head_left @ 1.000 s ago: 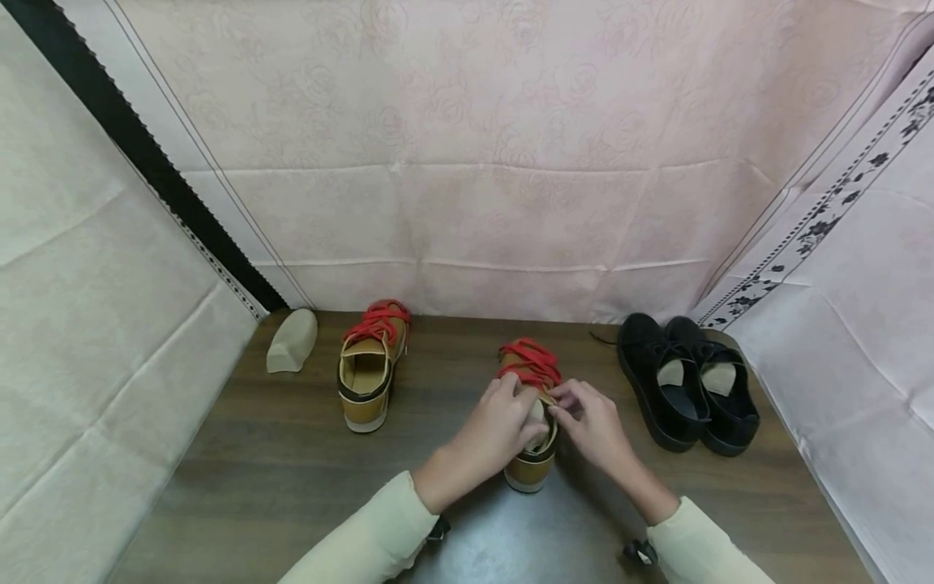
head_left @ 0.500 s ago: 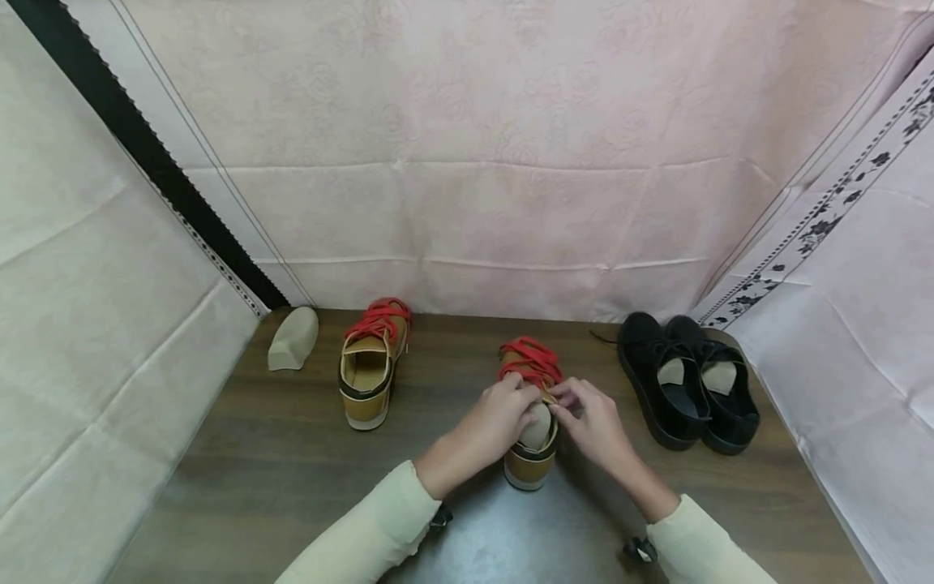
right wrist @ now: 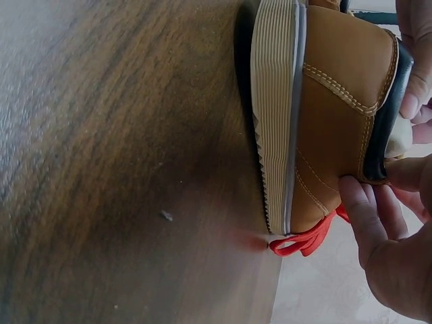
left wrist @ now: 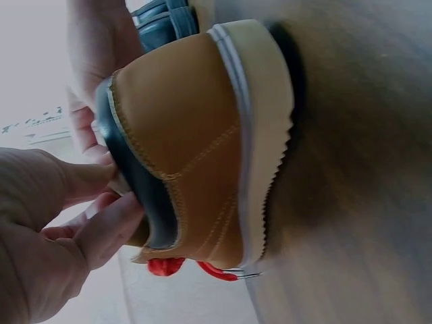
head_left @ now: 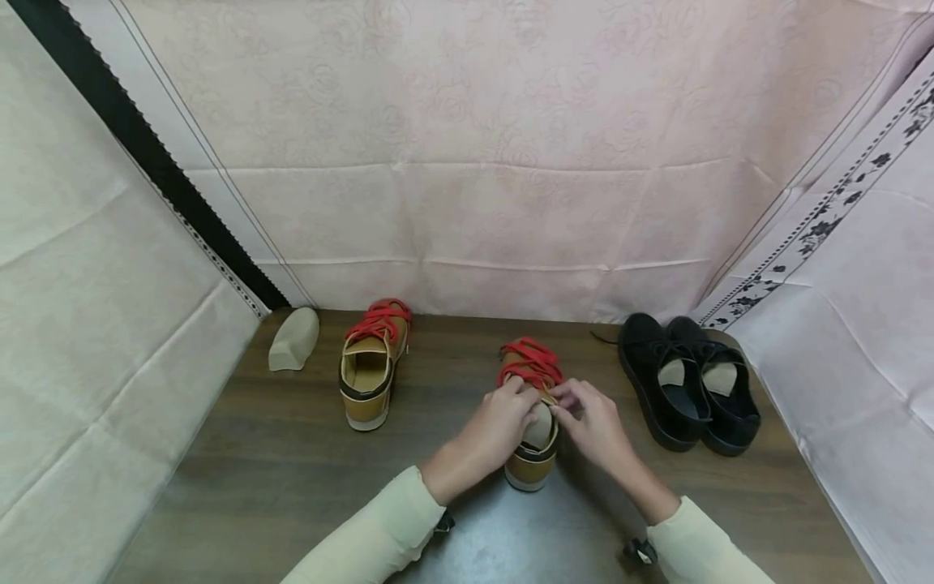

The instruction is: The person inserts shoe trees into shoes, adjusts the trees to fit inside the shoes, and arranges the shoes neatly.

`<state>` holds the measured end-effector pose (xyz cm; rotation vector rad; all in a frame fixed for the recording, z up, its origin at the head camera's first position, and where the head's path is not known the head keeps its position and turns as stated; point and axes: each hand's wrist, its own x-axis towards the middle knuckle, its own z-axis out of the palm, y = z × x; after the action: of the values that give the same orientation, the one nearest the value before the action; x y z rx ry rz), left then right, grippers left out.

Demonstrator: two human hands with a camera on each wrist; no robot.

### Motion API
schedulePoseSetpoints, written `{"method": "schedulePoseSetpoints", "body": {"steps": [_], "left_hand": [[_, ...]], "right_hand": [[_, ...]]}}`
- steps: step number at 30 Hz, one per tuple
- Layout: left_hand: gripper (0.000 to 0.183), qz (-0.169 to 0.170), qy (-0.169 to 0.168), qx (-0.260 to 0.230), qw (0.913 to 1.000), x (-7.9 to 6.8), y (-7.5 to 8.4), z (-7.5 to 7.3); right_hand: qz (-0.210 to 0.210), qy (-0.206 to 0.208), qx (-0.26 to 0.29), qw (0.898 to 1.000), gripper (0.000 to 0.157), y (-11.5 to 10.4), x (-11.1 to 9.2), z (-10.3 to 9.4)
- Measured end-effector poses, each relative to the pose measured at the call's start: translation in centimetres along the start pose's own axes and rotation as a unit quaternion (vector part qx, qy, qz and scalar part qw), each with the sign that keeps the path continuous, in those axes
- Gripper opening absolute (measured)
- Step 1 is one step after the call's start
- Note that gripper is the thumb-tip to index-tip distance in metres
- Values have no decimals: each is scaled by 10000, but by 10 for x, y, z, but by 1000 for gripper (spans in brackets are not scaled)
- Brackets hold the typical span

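Observation:
A tan lace-up shoe [head_left: 529, 469] with red laces and a dark padded collar stands in front of me, heel toward me. Inside its opening sits a pale, rounded shoe insert [head_left: 538, 427]. At the left of the opening, my left hand [head_left: 496, 422] pinches the collar edge between thumb and fingers [left wrist: 115, 226]. My right hand [head_left: 589, 418] pinches the opposite edge, its thumb inside and its fingers [right wrist: 364, 209] along the outer side. The fingertips partly cover the insert's front end in the head view.
The matching tan shoe [head_left: 365, 393] stands to the left, its opening showing nothing inside. Beyond it a loose pale insert [head_left: 294, 339] lies near the back corner. Two black shoes [head_left: 679, 389], each with a pale insert, stand at right. Patterned cloth [head_left: 467, 211] closes off the back.
The insert has come lower and more fully into view in the shoe's opening over the last second. My left hand has shifted slightly; the right has stayed in place.

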<state>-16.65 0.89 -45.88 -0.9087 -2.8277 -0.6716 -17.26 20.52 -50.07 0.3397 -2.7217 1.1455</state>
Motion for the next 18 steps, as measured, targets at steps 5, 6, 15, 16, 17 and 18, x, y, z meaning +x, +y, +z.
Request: {"method": "schedulePoseSetpoints", "body": {"steps": [5, 6, 15, 16, 17, 18], "left_hand": [[22, -14, 121, -116, 9999, -2, -3, 4], [23, 0, 171, -111, 9998, -3, -3, 3], [36, 369, 602, 983, 9926, -1, -7, -8], [37, 357, 558, 1027, 9925, 0, -8, -9], [38, 335, 498, 1048, 9927, 1, -9, -9], [38, 312, 432, 1037, 9932, 2, -10, -9]], "right_hand": [[-25, 3, -18, 10000, 20, 0, 0, 0], [-37, 9, -14, 10000, 20, 0, 0, -1], [-9, -3, 82, 10000, 21, 0, -1, -1], [-3, -7, 78, 10000, 21, 0, -1, -1], [1, -8, 86, 10000, 21, 0, -1, -1], [13, -18, 83, 10000, 22, 0, -1, -1]]}}
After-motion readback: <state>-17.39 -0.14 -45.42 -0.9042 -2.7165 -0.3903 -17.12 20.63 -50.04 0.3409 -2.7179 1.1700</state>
